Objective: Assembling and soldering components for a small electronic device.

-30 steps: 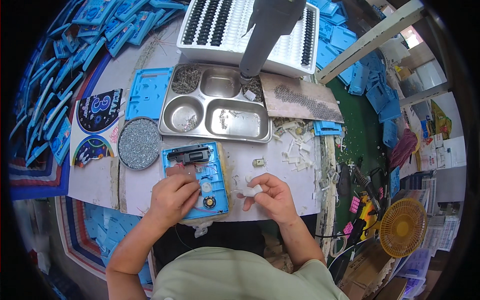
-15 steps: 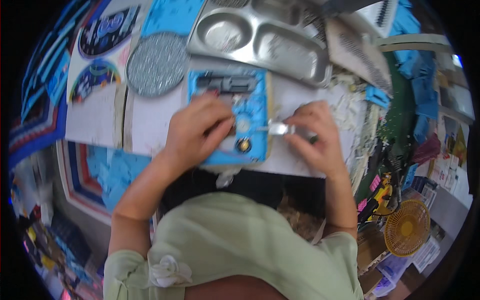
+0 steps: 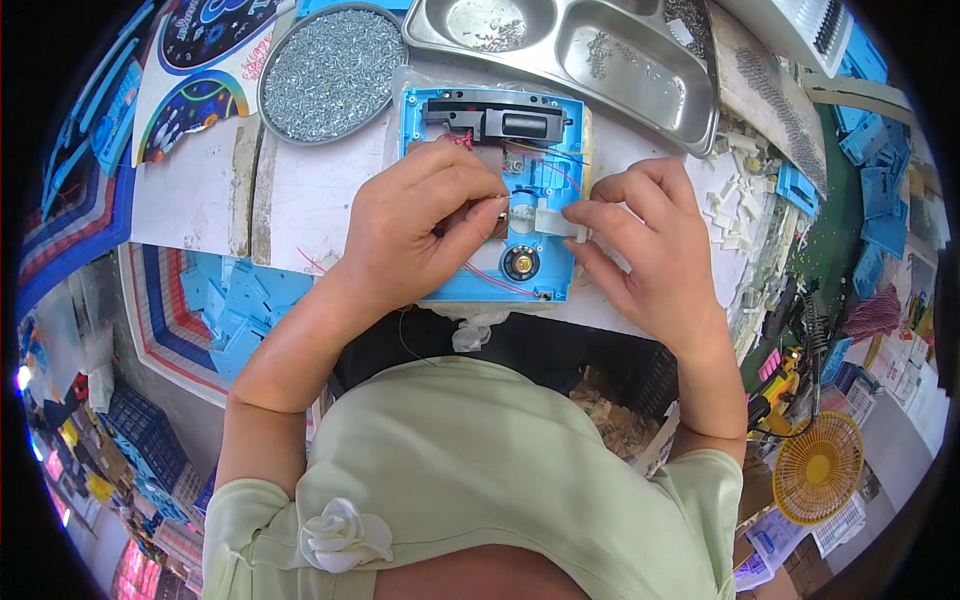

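In front of me a blue plastic housing (image 3: 558,275) lies open side up on the table. A black module (image 3: 503,121) is fitted along its far side, a round speaker (image 3: 521,263) near its close edge, and thin red wires run across it. My right hand (image 3: 648,245) pinches a translucent white plastic piece (image 3: 553,223) between thumb and fingers, over the housing's right half. My left hand (image 3: 420,220) is closed over the left half, thumb against fingertips. Whatever it pinches is mostly hidden; a small thin bit shows at the fingertips.
A round tray (image 3: 330,75) of small metal screws stands at the far left, beside a steel compartment tray (image 3: 690,125) with loose small parts. White plastic pieces (image 3: 738,205) are piled on the right. A yellow basket (image 3: 818,468) sits lower right; blue parts (image 3: 240,310) fill a container lower left.
My right hand has brought the white piece leftward from the housing's right edge to over its inside. My left hand stays closed at the housing. The whole view has shifted slightly.
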Action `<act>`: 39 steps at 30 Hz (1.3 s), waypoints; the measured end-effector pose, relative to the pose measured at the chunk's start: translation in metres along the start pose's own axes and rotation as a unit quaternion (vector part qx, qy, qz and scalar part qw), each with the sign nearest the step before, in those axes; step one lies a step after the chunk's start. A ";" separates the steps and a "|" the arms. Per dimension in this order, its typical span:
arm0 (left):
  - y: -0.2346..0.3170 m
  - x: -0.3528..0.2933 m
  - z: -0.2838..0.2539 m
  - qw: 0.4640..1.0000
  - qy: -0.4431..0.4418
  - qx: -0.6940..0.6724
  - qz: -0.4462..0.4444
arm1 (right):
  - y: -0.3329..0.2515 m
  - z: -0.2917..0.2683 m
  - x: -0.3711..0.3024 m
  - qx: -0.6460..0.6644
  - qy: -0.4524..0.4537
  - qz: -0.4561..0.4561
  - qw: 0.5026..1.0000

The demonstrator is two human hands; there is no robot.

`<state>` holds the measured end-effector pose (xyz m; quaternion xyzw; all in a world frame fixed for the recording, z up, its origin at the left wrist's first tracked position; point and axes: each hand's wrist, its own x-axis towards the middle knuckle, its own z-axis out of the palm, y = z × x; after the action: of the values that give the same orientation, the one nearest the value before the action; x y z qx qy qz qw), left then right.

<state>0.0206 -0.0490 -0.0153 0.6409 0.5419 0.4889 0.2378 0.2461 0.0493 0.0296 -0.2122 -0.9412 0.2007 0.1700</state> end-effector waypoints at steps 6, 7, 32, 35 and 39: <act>-0.002 -0.002 -0.004 0.999 -0.032 0.016 0.004 | 0.000 -0.007 0.008 0.008 -0.035 -0.044 0.998; -0.003 -0.002 -0.004 0.999 -0.033 0.019 0.003 | -0.001 -0.005 0.007 0.004 -0.034 -0.040 0.999; -0.003 -0.001 0.003 0.999 0.001 0.027 0.023 | 0.033 0.034 -0.015 0.220 0.046 0.013 0.974; -0.003 0.002 0.002 0.999 -0.017 0.036 0.037 | 0.031 0.030 -0.015 0.193 0.049 -0.006 0.980; -0.003 0.001 0.002 0.998 -0.014 0.043 0.036 | 0.019 0.014 -0.004 0.102 0.032 -0.035 0.994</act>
<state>0.0210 -0.0469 -0.0181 0.6762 0.5356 0.4644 0.2004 0.2497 0.0590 0.0083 -0.1672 -0.9167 0.2825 0.2280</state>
